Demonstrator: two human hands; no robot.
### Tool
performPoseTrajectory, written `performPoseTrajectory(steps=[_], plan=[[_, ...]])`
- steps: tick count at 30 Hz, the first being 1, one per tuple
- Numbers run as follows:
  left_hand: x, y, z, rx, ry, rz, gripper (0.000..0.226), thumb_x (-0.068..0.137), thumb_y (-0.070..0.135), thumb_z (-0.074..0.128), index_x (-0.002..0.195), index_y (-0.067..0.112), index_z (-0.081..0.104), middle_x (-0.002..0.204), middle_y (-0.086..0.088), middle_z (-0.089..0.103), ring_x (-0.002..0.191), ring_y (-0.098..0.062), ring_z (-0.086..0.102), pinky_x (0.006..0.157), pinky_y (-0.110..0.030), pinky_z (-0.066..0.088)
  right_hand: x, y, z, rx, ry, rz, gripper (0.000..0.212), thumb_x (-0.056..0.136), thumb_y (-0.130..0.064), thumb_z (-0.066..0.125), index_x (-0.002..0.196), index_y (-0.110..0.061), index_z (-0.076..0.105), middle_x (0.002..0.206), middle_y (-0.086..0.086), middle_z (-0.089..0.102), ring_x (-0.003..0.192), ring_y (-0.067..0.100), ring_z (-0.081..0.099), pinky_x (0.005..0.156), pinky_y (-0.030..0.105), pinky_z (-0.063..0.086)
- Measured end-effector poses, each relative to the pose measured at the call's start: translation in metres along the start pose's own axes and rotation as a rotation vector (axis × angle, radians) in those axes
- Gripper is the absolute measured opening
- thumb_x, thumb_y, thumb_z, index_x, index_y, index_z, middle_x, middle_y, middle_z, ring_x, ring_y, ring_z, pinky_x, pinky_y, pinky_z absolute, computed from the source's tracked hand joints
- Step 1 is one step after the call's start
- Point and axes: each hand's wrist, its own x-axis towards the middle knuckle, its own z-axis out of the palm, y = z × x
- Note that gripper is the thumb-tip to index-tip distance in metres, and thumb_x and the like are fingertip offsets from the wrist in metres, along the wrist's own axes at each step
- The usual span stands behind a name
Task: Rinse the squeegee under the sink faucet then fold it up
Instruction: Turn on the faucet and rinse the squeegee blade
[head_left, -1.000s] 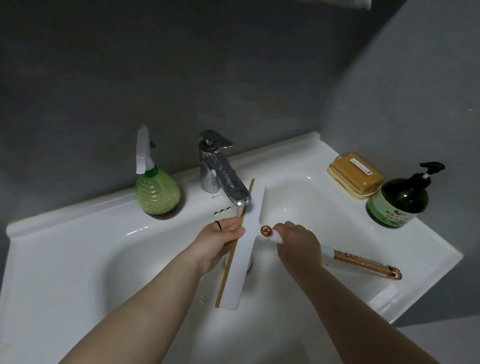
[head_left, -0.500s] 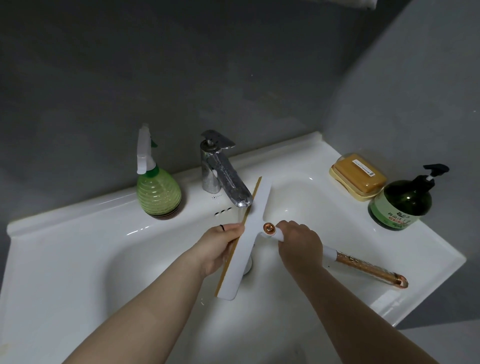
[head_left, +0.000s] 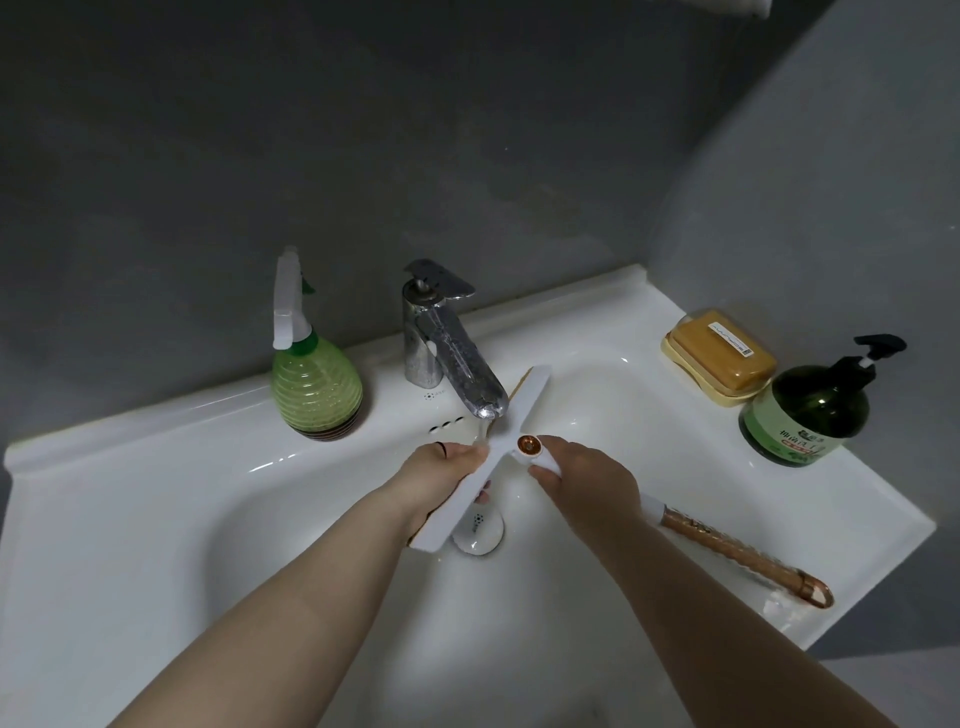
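Note:
A squeegee with a white blade (head_left: 522, 410) and a rose-gold handle (head_left: 737, 558) is held over the white sink basin (head_left: 291, 545). The blade slants from just right of the faucet spout down toward the drain. My left hand (head_left: 441, 480) grips the blade's lower half, fingers wrapped around its edge. My right hand (head_left: 582, 480) holds the white neck of the handle just behind the copper pivot cap (head_left: 529, 444). The chrome faucet (head_left: 447, 358) runs a thin stream of water onto the blade near my left fingers.
A green spray bottle (head_left: 314, 384) stands on the ledge left of the faucet. An orange soap bar in a yellow dish (head_left: 719, 356) and a dark green pump bottle (head_left: 810, 410) sit on the right ledge. The drain plug (head_left: 478, 530) lies under the blade. Grey walls stand behind and to the right.
The blade has swung flatter, its upper end moving right and its lower end rising toward the drain. Both hands have shifted slightly up toward the spout.

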Motion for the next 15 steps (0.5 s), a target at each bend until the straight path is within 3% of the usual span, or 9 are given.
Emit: performPoseTrajectory(steps=[2, 6, 9, 11, 13, 15], plan=[[-0.002, 0.0, -0.004, -0.042, -0.084, 0.017, 0.014, 0.088, 0.021, 0.055, 0.08, 0.013, 0.062, 0.067, -0.003, 0.06, 0.045, -0.005, 0.061, 0.046, -0.011, 0.047, 0.001, -0.002, 0.001, -0.001, 0.002, 0.014, 0.037, 0.094, -0.038, 0.039, 0.128, -0.025, 0.046, 0.113, 0.003, 0.065, 0.104, 0.022, 0.059, 0.084, 0.027, 0.044], [0.002, -0.006, -0.005, -0.048, 0.059, 0.074, 0.009, 0.082, 0.021, 0.064, 0.084, 0.013, 0.066, 0.065, -0.001, 0.061, 0.051, -0.01, 0.056, 0.051, -0.018, 0.047, 0.004, -0.005, 0.002, 0.016, -0.013, 0.025, 0.038, 0.094, -0.038, 0.04, 0.13, -0.026, 0.044, 0.114, 0.004, 0.064, 0.105, 0.023, 0.059, 0.087, 0.029, 0.045], [0.002, -0.009, 0.0, 0.011, 0.181, 0.071, 0.024, 0.083, 0.027, 0.062, 0.063, 0.015, 0.058, 0.061, -0.004, 0.054, 0.056, -0.018, 0.047, 0.062, -0.027, 0.041, 0.002, -0.006, 0.003, -0.02, -0.004, 0.012, 0.037, 0.094, -0.04, 0.04, 0.129, -0.028, 0.044, 0.111, 0.003, 0.065, 0.102, 0.023, 0.06, 0.084, 0.029, 0.045], [0.003, -0.012, 0.003, 0.089, 0.291, 0.068, 0.039, 0.088, 0.028, 0.054, 0.054, 0.012, 0.043, 0.06, -0.009, 0.046, 0.057, -0.021, 0.04, 0.059, -0.027, 0.035, 0.002, -0.007, 0.003, -0.069, 0.024, -0.031, 0.037, 0.093, -0.041, 0.039, 0.127, -0.028, 0.045, 0.109, 0.003, 0.066, 0.099, 0.023, 0.061, 0.081, 0.03, 0.045], [0.003, -0.012, 0.003, 0.155, 0.341, 0.062, 0.037, 0.093, 0.027, 0.045, 0.059, 0.011, 0.041, 0.064, -0.011, 0.043, 0.056, -0.021, 0.039, 0.054, -0.027, 0.032, 0.004, -0.007, 0.002, -0.099, 0.048, -0.07, 0.038, 0.093, -0.042, 0.04, 0.127, -0.027, 0.045, 0.108, 0.002, 0.066, 0.098, 0.023, 0.062, 0.079, 0.03, 0.045], [0.0, -0.01, 0.0, 0.053, 0.237, 0.049, 0.033, 0.094, 0.025, 0.041, 0.067, 0.008, 0.05, 0.064, -0.01, 0.052, 0.052, -0.02, 0.051, 0.051, -0.024, 0.039, 0.005, -0.006, 0.001, -0.077, 0.046, -0.066, 0.038, 0.093, -0.041, 0.04, 0.127, -0.026, 0.046, 0.109, 0.003, 0.066, 0.098, 0.023, 0.061, 0.08, 0.03, 0.045]])
